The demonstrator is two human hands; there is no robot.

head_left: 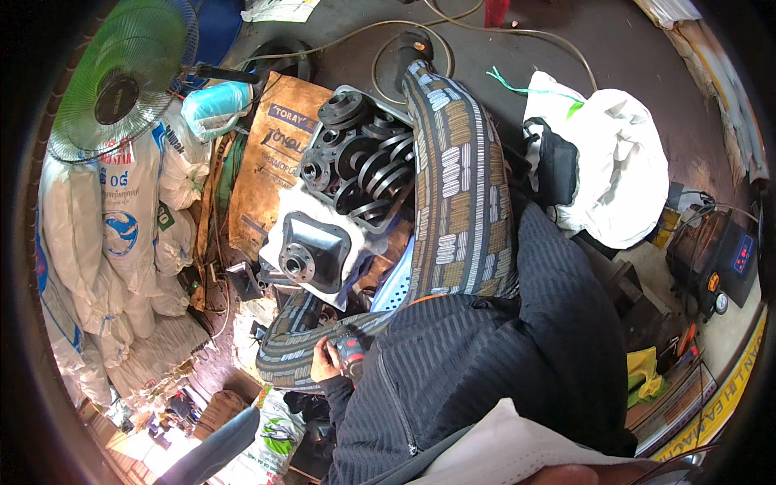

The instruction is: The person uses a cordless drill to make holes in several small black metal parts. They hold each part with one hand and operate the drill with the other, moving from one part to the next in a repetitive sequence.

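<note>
My left hand (326, 360) is closed around a red and dark-grey tool (352, 354), held low beside my bent leg. It looks like a power tool; my dark sleeve hides part of it. My right forearm (537, 230) reaches forward past my knee, and the hand at its end is hidden. Ahead of me, a square black plate with a round hub (297, 259) lies on a white sheet (331, 291). Just beyond it, several dark round metal flanges (368, 162) are heaped in a pale tray (401, 115).
Left stand a green fan (121, 89), white sacks (129, 226) and flattened brown cardboard (263, 162). A white bag (618, 166) sits at the right, near a dark machine with a gauge (703, 259). A hose (356, 34) loops over the floor. A blue perforated basket (394, 284) touches my leg.
</note>
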